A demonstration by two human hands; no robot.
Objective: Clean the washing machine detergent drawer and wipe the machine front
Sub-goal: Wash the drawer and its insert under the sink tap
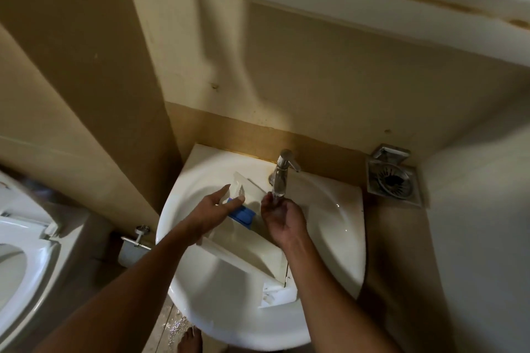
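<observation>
Detergent drawer (243, 249) lies in washbasin (332, 209). Left hand (218, 206), fingers straight and spread, rests on it. Right hand (284, 218) curls under faucet (282, 172) spout, grip unclear.

The white basin (229, 312) carries everything here. A white detergent drawer (243, 251) lies slantwise in its bowl, running from about 11 o'clock to 5 o'clock, its near end against the bowl's inner wall. A blue insert (242, 214) sits in the drawer's far part. A steel tap (282, 172) stands on the rim at 12 o'clock.

drawer (243, 249) in sink (329, 223), under tap (282, 175)
</observation>
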